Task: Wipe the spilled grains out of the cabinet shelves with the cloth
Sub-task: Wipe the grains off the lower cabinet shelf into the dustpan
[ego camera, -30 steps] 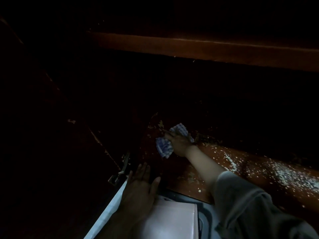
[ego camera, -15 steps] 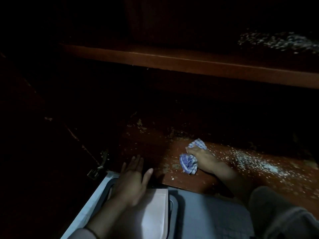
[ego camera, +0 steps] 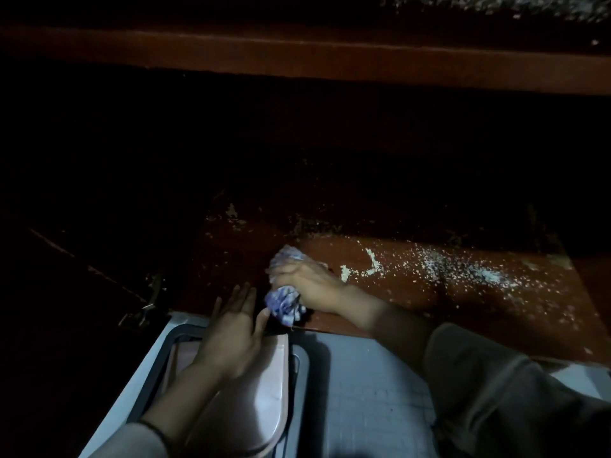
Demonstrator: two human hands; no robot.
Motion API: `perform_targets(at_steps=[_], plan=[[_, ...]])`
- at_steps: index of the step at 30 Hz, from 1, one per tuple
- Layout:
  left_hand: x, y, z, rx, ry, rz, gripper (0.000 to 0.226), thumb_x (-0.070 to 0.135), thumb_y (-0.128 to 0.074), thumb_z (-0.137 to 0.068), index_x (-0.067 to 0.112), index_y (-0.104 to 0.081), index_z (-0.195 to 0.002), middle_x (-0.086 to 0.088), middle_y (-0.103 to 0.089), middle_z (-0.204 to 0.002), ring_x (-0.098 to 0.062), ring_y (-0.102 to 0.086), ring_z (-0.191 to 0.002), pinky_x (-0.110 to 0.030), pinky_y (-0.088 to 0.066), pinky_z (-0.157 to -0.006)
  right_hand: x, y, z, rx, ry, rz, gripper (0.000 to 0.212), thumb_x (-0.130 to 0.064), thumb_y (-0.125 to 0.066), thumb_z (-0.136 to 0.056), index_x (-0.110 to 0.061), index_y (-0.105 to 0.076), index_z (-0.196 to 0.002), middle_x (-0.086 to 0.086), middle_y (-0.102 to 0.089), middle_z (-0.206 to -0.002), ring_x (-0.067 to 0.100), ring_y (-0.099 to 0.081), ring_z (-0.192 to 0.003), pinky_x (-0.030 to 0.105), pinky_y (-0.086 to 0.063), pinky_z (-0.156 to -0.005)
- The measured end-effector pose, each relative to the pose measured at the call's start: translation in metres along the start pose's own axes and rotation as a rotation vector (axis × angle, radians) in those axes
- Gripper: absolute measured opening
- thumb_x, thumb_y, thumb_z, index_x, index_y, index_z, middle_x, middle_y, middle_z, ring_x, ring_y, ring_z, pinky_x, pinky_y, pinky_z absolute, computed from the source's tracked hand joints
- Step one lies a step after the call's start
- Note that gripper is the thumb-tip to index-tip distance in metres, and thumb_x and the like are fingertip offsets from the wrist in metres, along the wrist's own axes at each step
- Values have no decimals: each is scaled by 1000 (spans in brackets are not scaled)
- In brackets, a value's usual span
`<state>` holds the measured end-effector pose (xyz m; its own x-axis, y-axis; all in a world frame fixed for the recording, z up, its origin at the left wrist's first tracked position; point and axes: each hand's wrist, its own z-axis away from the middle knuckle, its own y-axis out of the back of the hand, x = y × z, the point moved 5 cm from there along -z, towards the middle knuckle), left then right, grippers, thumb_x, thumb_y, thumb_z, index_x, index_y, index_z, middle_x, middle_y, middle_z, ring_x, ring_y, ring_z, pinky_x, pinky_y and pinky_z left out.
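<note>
My right hand grips a crumpled blue-and-white checked cloth at the front edge of the lower brown cabinet shelf. White spilled grains lie scattered over the shelf to the right of the cloth, with a small swept ridge near the hand. My left hand rests flat, fingers apart, on a pale pink pan held just below the shelf edge, next to the cloth. More grains show on the upper shelf at the top right.
The upper shelf board crosses the top of the view. The cabinet interior behind is dark. A metal hinge sits at the left on the open door. A white surface with a dark-rimmed tray lies under the pan.
My right hand has dragged the cloth from deep on the shelf toward the front edge, close to the pan. My left hand stayed on the pan. The view tilted upward.
</note>
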<state>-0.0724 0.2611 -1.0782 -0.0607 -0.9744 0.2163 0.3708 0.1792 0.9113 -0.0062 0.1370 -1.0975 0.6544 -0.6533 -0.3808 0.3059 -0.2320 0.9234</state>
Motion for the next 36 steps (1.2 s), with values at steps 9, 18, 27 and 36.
perform_targets(at_steps=[9,18,27,36], plan=[[-2,1,-2,19,-13,23,56,38,-21,-101,12,-11,-150,-1,-7,-158,-11,1,-146,-26,4,-115,30,-18,51,-60,-145,-88,53,16,-49,-78,-13,-64,-119,1,-51,-139,12,-26,-141,43,4,-119],[20,-7,-8,-27,-74,69,65,50,-6,-93,19,-12,-150,5,-3,-158,-8,4,-145,-26,7,-114,76,32,113,-86,-347,-117,48,5,-46,-67,-6,-69,-108,8,-61,-127,19,-47,-128,26,-29,-108],[31,-12,-24,-38,-79,44,79,53,-2,-76,28,-13,-150,10,0,-158,-7,5,-145,-30,6,-115,76,59,-5,134,-267,-11,42,8,-59,-69,-6,-63,-109,7,-54,-128,25,-44,-123,29,-32,-95],[27,-13,-25,-62,-61,22,71,51,0,-84,26,-10,-150,9,3,-158,-6,5,-145,-29,6,-115,109,18,-22,-51,-403,85,44,0,-47,-88,-13,-47,-130,7,-38,-145,26,-38,-131,30,-36,-99]])
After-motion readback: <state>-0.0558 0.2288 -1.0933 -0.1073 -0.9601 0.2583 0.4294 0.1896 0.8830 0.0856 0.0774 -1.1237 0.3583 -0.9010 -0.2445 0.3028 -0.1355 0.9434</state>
